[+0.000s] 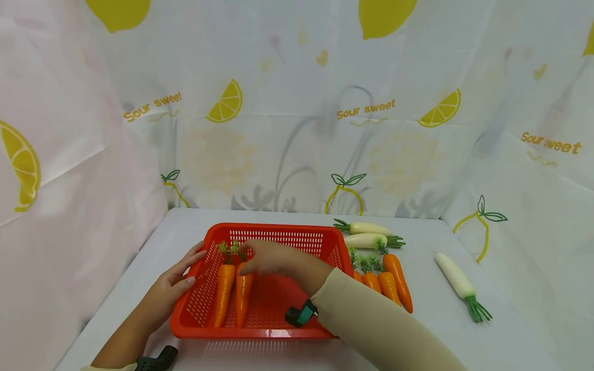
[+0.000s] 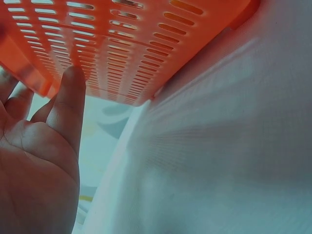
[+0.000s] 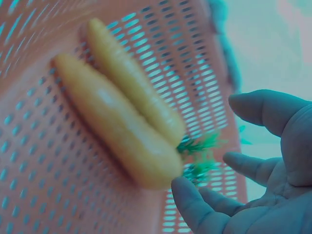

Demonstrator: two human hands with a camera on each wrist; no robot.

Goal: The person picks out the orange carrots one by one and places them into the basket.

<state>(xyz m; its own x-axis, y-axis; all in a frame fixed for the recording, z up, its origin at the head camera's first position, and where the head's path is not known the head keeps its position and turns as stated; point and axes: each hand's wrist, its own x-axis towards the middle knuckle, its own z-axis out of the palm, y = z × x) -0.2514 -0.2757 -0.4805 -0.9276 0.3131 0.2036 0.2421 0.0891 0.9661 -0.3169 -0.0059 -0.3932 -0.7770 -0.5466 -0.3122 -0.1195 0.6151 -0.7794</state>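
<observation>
Two orange carrots, a left one (image 1: 225,293) and a right one (image 1: 243,301), lie side by side in a red plastic basket (image 1: 260,333), leafy tops toward the back. My right hand (image 1: 266,256) reaches into the basket over the right carrot's top. In the right wrist view the fingers are spread apart with nothing between them, one fingertip (image 3: 181,187) right at the thick end of the nearer carrot (image 3: 117,122). My left hand (image 1: 162,296) rests on the basket's left rim. In the left wrist view a straight finger (image 2: 72,92) touches the slotted outer wall (image 2: 117,44).
Several carrots (image 1: 397,278) with green tops lie right of the basket, partly behind my right sleeve (image 1: 371,314). Two white radishes (image 1: 366,240) lie behind them. Another white radish (image 1: 455,274) lies farther right on the white table (image 1: 431,335). Lemon-printed cloth (image 1: 297,144) surrounds the table.
</observation>
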